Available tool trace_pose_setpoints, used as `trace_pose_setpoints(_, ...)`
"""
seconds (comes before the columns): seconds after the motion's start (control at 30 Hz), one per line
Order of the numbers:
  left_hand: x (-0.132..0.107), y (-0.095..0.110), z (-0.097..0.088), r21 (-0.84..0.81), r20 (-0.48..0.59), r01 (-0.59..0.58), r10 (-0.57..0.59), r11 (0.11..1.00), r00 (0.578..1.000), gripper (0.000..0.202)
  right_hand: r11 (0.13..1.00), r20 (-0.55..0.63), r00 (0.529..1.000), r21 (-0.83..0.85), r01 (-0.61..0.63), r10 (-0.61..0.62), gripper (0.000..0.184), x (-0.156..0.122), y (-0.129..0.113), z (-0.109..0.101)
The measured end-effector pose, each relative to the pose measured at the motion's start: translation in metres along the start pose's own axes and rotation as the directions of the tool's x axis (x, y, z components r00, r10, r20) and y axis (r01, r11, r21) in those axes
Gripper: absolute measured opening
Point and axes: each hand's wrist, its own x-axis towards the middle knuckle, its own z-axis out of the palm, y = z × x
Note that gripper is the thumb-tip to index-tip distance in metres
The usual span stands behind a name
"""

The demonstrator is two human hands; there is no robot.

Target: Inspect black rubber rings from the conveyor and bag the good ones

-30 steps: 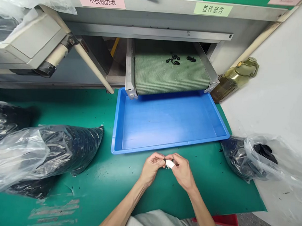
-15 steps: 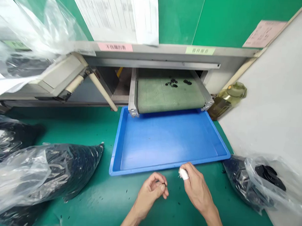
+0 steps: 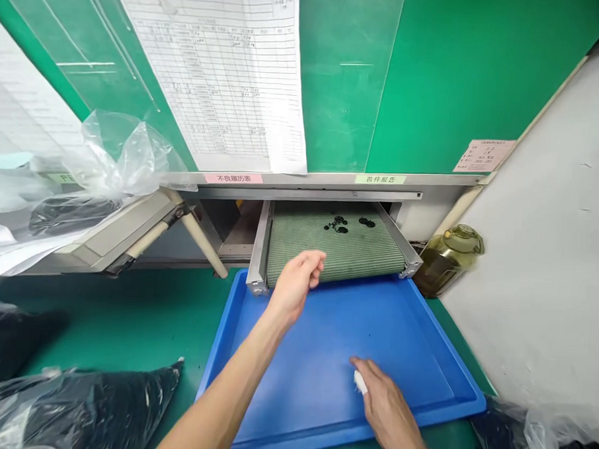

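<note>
1. Reaching over the belt's (image 3: 299, 238) front edge, the left hand (image 3: 297, 280) is curled nearly closed; whether anything is held cannot be told.
2. The right hand (image 3: 385, 405), one digit covered in white, is extended loosely above the tray (image 3: 293, 376); its hidden grip cannot be told.
3. Black parts (image 3: 342, 230) are scattered on the belt, beyond the left hand.
4. Dark contents are packed in the left bag (image 3: 98, 401) and right bag (image 3: 502, 425).

Rail (image 3: 326, 179) beyond left hand (image 3: 298, 281) | pink label (image 3: 233, 178), left of hand, reads "不良履历表" | green label (image 3: 380, 180), right of hand, reads "首件报告" | pink notice (image 3: 484, 156): illegible
</note>
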Motion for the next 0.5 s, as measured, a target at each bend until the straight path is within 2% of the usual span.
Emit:
trace_pose_setpoints(0.03, 0.027, 0.001, 0.004, 0.207, -0.032, -0.044, 0.051, 0.977, 0.998, 0.024, 1.000, 0.022, 0.999, -0.006, -0.024, 0.024, 0.063, 0.002, 0.002, 0.005)
trace_pose_setpoints(0.07, 0.052, 0.001, 0.007, 0.307, -0.052, -0.057, 0.077, 0.950, 0.996, 0.024, 0.999, 0.040, 0.998, -0.020, -0.044, 0.045, 0.062, 0.004, 0.004, 0.009)
trace_pose_setpoints(0.17, 0.116, -0.010, 0.017, 0.454, -0.086, -0.065, 0.117, 0.888, 0.989, 0.015, 0.994, 0.071, 0.995, -0.086, -0.068, 0.074, 0.060, 0.009, 0.009, 0.018)
trace_pose_setpoints(0.23, 0.142, -0.019, 0.023, 0.522, -0.093, -0.069, 0.138, 0.850, 0.986, 0.009, 0.994, 0.041, 0.998, -0.106, -0.034, 0.039, 0.059, 0.012, 0.015, 0.024)
trace_pose_setpoints(0.3, 0.155, -0.028, 0.026, 0.564, -0.089, -0.088, 0.166, 0.821, 0.982, 0.008, 0.996, -0.033, 0.999, -0.088, 0.027, -0.030, 0.060, 0.015, 0.022, 0.029)
trace_pose_setpoints(0.37, 0.157, -0.032, 0.026, 0.575, -0.075, -0.118, 0.196, 0.810, 0.978, 0.008, 0.995, -0.130, 0.987, -0.041, 0.092, -0.096, 0.061, 0.016, 0.029, 0.031)
trace_pose_setpoints(0.43, 0.149, -0.032, 0.023, 0.554, -0.053, -0.150, 0.215, 0.819, 0.975, 0.009, 0.991, -0.216, 0.969, 0.033, 0.129, -0.119, 0.062, 0.016, 0.033, 0.026)
trace_pose_setpoints(0.5, 0.131, -0.031, 0.019, 0.503, -0.021, -0.176, 0.215, 0.846, 0.976, 0.011, 0.983, -0.289, 0.951, 0.108, 0.148, -0.111, 0.060, 0.015, 0.035, 0.014)
